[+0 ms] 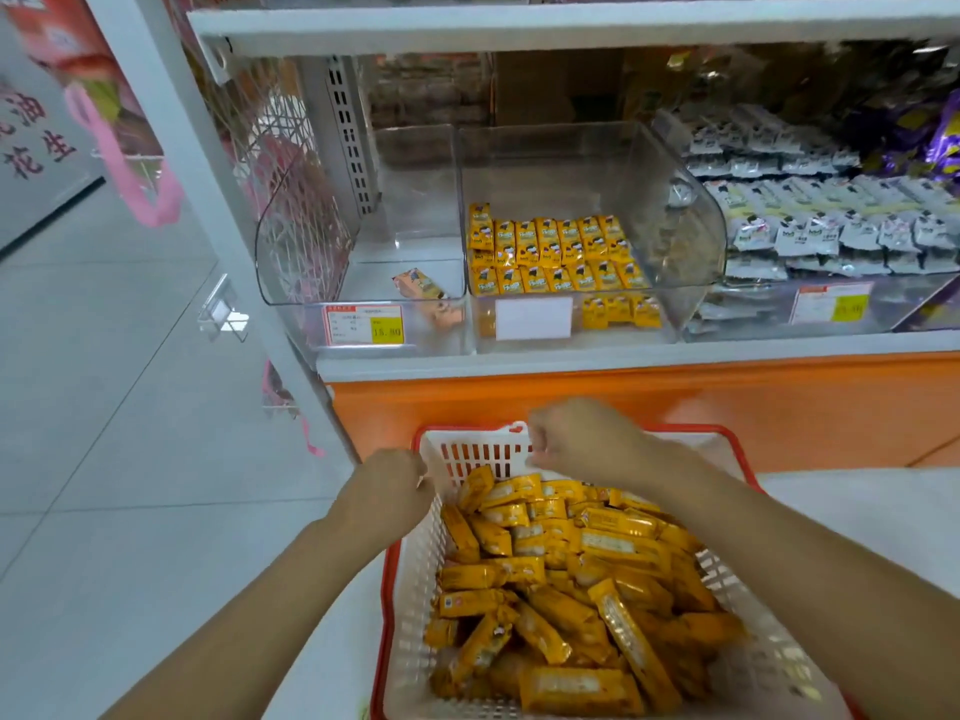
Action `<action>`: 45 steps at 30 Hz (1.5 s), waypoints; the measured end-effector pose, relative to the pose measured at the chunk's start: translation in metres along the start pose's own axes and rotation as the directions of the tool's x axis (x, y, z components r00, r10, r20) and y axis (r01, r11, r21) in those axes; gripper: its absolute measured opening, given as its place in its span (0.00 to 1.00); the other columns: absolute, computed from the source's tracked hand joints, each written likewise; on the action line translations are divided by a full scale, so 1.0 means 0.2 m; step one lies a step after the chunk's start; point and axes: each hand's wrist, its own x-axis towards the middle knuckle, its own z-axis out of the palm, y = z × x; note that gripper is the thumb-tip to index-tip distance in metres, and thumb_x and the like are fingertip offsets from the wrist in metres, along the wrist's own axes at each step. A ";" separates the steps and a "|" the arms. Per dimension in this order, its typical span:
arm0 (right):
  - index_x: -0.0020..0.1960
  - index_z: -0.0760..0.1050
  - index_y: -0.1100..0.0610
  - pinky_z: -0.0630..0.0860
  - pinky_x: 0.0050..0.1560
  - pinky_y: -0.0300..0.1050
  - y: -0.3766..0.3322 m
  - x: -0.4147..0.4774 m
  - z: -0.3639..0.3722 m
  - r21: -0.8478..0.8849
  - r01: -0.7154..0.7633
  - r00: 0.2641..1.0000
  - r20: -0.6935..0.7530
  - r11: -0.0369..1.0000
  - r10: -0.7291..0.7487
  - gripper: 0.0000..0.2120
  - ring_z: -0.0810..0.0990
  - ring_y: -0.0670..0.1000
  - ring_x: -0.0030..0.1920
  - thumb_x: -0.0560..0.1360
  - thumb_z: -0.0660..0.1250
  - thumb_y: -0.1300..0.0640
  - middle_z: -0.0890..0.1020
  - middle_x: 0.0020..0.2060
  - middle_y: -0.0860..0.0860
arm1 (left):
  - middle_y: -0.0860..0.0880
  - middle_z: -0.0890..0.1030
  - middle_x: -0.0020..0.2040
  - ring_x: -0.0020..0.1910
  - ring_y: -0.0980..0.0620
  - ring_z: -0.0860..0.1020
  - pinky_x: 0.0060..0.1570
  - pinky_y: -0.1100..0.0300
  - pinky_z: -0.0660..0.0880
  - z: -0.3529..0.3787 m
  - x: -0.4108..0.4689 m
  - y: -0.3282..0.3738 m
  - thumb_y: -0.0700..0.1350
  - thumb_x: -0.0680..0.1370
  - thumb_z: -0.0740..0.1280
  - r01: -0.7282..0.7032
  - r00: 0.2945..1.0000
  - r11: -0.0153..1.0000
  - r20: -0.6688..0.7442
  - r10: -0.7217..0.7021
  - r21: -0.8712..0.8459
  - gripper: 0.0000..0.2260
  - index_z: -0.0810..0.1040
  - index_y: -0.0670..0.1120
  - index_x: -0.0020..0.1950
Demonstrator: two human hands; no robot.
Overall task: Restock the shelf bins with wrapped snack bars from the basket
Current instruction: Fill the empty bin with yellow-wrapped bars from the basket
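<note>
The half-filled middle bin (571, 163) sits up and ahead of the basket (415, 553), whose snack bars (561, 563) lie jumbled just below both hands. The right hand (582, 439), at the far rim, is nearer the bin than the left hand (387, 491). Both curl, grip unclear.

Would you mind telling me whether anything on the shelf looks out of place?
One orange-wrapped pack lies askew at the front of the left clear bin, while the yellow packs in the middle bin sit in neat rows.

clear plastic bins (592, 210), glossy foil bars (566, 574)
</note>
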 end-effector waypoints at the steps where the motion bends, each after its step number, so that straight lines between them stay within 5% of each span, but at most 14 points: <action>1: 0.54 0.76 0.55 0.72 0.47 0.45 -0.01 0.01 0.12 0.017 -0.003 0.997 0.072 1.000 0.002 0.11 0.78 0.52 0.52 0.76 0.68 0.50 0.81 0.52 0.53 | 0.45 0.79 0.46 0.43 0.50 0.75 0.40 0.64 0.69 0.03 -0.03 -0.04 0.48 0.80 0.59 0.046 0.995 0.998 0.084 -0.050 0.050 0.11 0.77 0.42 0.48; 4: 0.69 0.69 0.56 0.71 0.57 0.46 -0.04 0.03 0.44 0.088 -0.017 0.966 0.260 0.996 -0.006 0.25 0.73 0.55 0.64 0.75 0.70 0.50 0.73 0.66 0.54 | 0.45 0.79 0.55 0.53 0.49 0.77 0.50 0.60 0.72 0.10 -0.09 -0.12 0.50 0.81 0.58 0.086 0.954 0.992 0.280 -0.108 0.088 0.13 0.76 0.42 0.53; 8: 0.73 0.64 0.53 0.68 0.65 0.51 -0.13 0.04 0.79 0.171 -0.134 0.938 0.339 0.976 0.070 0.32 0.67 0.58 0.69 0.74 0.70 0.44 0.68 0.70 0.56 | 0.45 0.79 0.53 0.50 0.50 0.77 0.45 0.63 0.69 0.11 -0.13 -0.14 0.49 0.81 0.58 0.035 0.919 0.997 0.390 -0.059 0.070 0.14 0.77 0.41 0.58; 12: 0.75 0.60 0.55 0.56 0.72 0.59 -0.23 0.08 0.98 0.069 -0.229 0.921 0.338 0.971 0.193 0.38 0.58 0.61 0.74 0.72 0.69 0.40 0.62 0.73 0.57 | 0.50 0.71 0.37 0.40 0.52 0.72 0.42 0.59 0.69 0.12 -0.10 -0.15 0.51 0.81 0.57 0.030 0.907 0.994 0.416 -0.070 0.102 0.16 0.68 0.45 0.37; 16: 0.74 0.60 0.57 0.58 0.70 0.56 -0.32 0.12 1.05 -0.058 -0.146 0.953 0.260 0.988 0.156 0.36 0.58 0.60 0.72 0.72 0.72 0.49 0.62 0.71 0.57 | 0.50 0.68 0.33 0.32 0.54 0.69 0.34 0.62 0.67 0.10 -0.09 -0.14 0.50 0.81 0.58 0.046 0.893 0.995 0.443 -0.079 0.083 0.17 0.64 0.45 0.33; 21: 0.73 0.61 0.58 0.61 0.70 0.54 -0.35 0.19 1.07 -0.165 -0.100 0.944 0.295 0.981 0.146 0.35 0.62 0.60 0.71 0.71 0.73 0.55 0.65 0.70 0.58 | 0.50 0.68 0.34 0.31 0.56 0.67 0.35 0.63 0.65 0.09 -0.09 -0.13 0.49 0.81 0.58 0.046 0.887 0.997 0.457 -0.068 0.059 0.14 0.68 0.44 0.39; 26: 0.73 0.59 0.60 0.69 0.65 0.54 -0.34 0.23 1.08 -0.247 -0.007 0.939 0.333 0.969 0.091 0.38 0.65 0.60 0.68 0.69 0.74 0.62 0.66 0.68 0.60 | 0.50 0.67 0.33 0.29 0.55 0.66 0.30 0.64 0.62 0.09 -0.10 -0.12 0.49 0.81 0.58 0.024 0.874 0.996 0.482 -0.062 0.084 0.18 0.64 0.45 0.33; 31: 0.73 0.63 0.56 0.70 0.63 0.49 -0.23 0.16 0.89 0.138 -0.199 0.938 0.315 0.970 0.147 0.37 0.68 0.56 0.68 0.69 0.75 0.50 0.68 0.69 0.54 | 0.50 0.66 0.33 0.30 0.56 0.66 0.31 0.64 0.63 0.07 -0.09 -0.13 0.49 0.81 0.59 0.054 0.882 0.998 0.467 -0.066 0.039 0.15 0.73 0.39 0.41; 33: 0.73 0.64 0.53 0.70 0.62 0.45 -0.15 0.09 0.77 0.365 -0.325 0.930 0.292 0.873 0.224 0.36 0.70 0.53 0.67 0.69 0.75 0.49 0.70 0.69 0.51 | 0.49 0.68 0.34 0.32 0.56 0.68 0.33 0.65 0.65 0.06 -0.08 -0.11 0.49 0.81 0.60 0.065 0.894 0.997 0.441 -0.071 0.029 0.16 0.70 0.42 0.36; 35: 0.72 0.65 0.52 0.71 0.60 0.44 -0.07 0.02 0.65 0.607 -0.413 0.909 0.318 0.679 0.270 0.35 0.72 0.51 0.65 0.69 0.75 0.49 0.71 0.67 0.49 | 0.47 0.76 0.46 0.45 0.53 0.75 0.46 0.63 0.71 0.04 -0.06 -0.08 0.49 0.80 0.61 0.064 0.902 0.998 0.428 -0.050 -0.017 0.14 0.78 0.39 0.50; 38: 0.67 0.73 0.59 0.77 0.54 0.46 -0.01 -0.12 0.50 0.928 -0.371 0.922 0.365 0.026 0.129 0.33 0.79 0.51 0.58 0.65 0.77 0.53 0.80 0.58 0.51 | 0.48 0.75 0.64 0.63 0.50 0.74 0.62 0.59 0.69 -0.03 -0.06 -0.01 0.46 0.78 0.66 0.147 0.906 0.926 0.423 0.015 -0.349 0.19 0.73 0.43 0.68; 40: 0.52 0.83 0.60 0.80 0.42 0.46 0.00 -0.20 0.43 0.927 -0.268 0.960 0.281 -0.264 0.014 0.27 0.84 0.51 0.46 0.55 0.84 0.52 0.85 0.46 0.55 | 0.51 0.75 0.66 0.63 0.53 0.74 0.65 0.59 0.70 -0.06 -0.06 0.03 0.44 0.76 0.69 0.247 0.889 0.703 0.445 0.109 -0.667 0.22 0.70 0.46 0.70; 42: 0.52 0.84 0.62 0.81 0.48 0.50 -0.02 -0.23 0.39 0.922 -0.222 0.975 0.206 -0.319 -0.084 0.30 0.83 0.57 0.51 0.54 0.85 0.49 0.83 0.52 0.62 | 0.51 0.78 0.63 0.60 0.56 0.77 0.63 0.60 0.72 -0.07 -0.07 0.07 0.45 0.76 0.69 0.278 0.881 0.511 0.429 0.202 -0.813 0.19 0.73 0.49 0.67; 45: 0.60 0.79 0.64 0.77 0.58 0.56 -0.04 -0.24 0.34 0.927 -0.194 0.977 0.152 -0.320 -0.149 0.32 0.79 0.62 0.59 0.62 0.81 0.49 0.78 0.61 0.66 | 0.45 0.80 0.60 0.61 0.47 0.78 0.62 0.57 0.73 -0.06 -0.06 0.13 0.46 0.76 0.67 0.239 0.893 0.360 0.350 0.283 -0.902 0.16 0.76 0.45 0.63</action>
